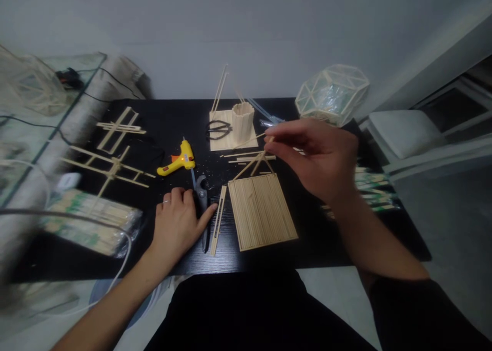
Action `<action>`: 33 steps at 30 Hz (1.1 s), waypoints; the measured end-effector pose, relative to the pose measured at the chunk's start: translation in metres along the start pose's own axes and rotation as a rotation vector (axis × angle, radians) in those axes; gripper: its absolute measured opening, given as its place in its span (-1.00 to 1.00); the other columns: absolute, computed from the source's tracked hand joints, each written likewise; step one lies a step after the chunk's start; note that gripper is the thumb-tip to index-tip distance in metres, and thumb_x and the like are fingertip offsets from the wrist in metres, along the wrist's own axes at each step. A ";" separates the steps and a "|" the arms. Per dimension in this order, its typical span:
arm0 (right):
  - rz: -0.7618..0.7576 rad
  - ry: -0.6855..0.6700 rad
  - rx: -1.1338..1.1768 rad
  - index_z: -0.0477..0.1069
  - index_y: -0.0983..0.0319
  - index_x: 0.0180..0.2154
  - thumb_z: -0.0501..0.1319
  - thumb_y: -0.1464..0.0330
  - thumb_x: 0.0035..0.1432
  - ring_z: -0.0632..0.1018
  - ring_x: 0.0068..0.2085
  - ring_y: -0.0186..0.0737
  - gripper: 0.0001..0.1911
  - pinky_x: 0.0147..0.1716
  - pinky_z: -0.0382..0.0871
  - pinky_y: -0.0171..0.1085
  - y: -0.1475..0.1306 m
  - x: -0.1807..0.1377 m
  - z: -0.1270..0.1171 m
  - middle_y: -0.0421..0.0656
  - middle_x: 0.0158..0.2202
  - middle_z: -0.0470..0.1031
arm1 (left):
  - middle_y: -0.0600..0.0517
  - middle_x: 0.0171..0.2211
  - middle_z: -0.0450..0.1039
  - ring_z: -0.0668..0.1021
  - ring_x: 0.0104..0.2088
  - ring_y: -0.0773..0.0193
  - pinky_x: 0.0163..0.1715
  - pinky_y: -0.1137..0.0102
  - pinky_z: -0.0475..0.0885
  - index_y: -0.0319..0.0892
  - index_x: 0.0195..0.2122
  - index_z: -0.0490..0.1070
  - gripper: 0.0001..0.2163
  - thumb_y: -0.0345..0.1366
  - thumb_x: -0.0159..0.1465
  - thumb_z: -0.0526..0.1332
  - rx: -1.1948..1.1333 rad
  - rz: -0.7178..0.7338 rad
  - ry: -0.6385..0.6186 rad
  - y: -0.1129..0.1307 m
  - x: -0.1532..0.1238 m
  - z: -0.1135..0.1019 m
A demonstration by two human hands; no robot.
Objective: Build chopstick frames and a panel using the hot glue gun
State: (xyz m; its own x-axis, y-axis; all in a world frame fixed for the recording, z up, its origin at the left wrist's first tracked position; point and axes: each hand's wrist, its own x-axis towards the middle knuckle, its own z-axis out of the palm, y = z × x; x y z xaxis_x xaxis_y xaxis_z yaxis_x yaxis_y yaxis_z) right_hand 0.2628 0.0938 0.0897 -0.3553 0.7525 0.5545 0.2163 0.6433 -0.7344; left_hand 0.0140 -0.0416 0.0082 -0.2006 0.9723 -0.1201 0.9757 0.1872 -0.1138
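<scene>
My right hand is closed in a pinch on a thin wooden stick, mostly hidden by the fingers. Just below the fingertips, several sticks lean together into a peak at the far edge of a square panel made of wooden sticks laid side by side. Palm down on the black table, my left hand lies open with its fingers extended. Its thumb reaches over the dark-handled cutters, towards a few loose sticks left of the panel.
A yellow glue gun lies beyond my left hand. Behind the panel, a stick-built cup and black scissors rest on a wooden board. Stick frames and packaged sticks lie left; a polyhedral lantern frame stands back right.
</scene>
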 end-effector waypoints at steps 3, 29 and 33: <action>-0.043 -0.050 -0.072 0.68 0.10 -0.16 0.40 0.30 0.35 0.70 -0.18 -0.17 -0.93 -0.10 0.67 -0.15 0.002 0.002 -0.002 -0.19 -0.18 0.71 | -0.42 0.12 0.42 0.52 0.07 -0.31 -0.01 -0.02 0.49 -0.35 0.12 0.45 -0.40 0.16 0.44 0.09 -0.050 0.019 0.044 -0.002 0.007 -0.008; -0.053 -0.251 -0.207 0.63 0.15 -0.27 0.37 0.40 0.32 0.60 -0.22 -0.20 -0.93 -0.14 0.44 -0.20 0.018 0.007 -0.003 -0.19 -0.25 0.65 | 0.06 -0.35 0.62 0.54 -0.37 0.35 -0.27 0.44 0.35 -0.18 -0.23 0.63 -0.85 -0.22 0.40 0.33 -0.785 0.625 0.165 0.050 0.092 -0.095; -0.034 -0.246 -0.171 0.62 0.14 -0.28 0.39 0.40 0.30 0.59 -0.21 -0.19 -0.94 -0.15 0.45 -0.19 0.023 0.008 -0.001 -0.19 -0.22 0.62 | 0.06 -0.38 0.60 0.51 -0.39 0.37 -0.29 0.45 0.32 -0.20 -0.27 0.61 -0.84 -0.23 0.39 0.34 -0.762 0.625 0.151 0.050 0.096 -0.092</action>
State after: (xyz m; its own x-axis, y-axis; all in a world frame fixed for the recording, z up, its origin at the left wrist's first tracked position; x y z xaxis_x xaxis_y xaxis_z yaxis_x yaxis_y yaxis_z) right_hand 0.2656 0.1147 0.0775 -0.5703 0.6866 0.4509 0.3431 0.6979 -0.6287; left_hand 0.0512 0.0740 0.0820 0.3301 0.9246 0.1900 0.7091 -0.3758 0.5966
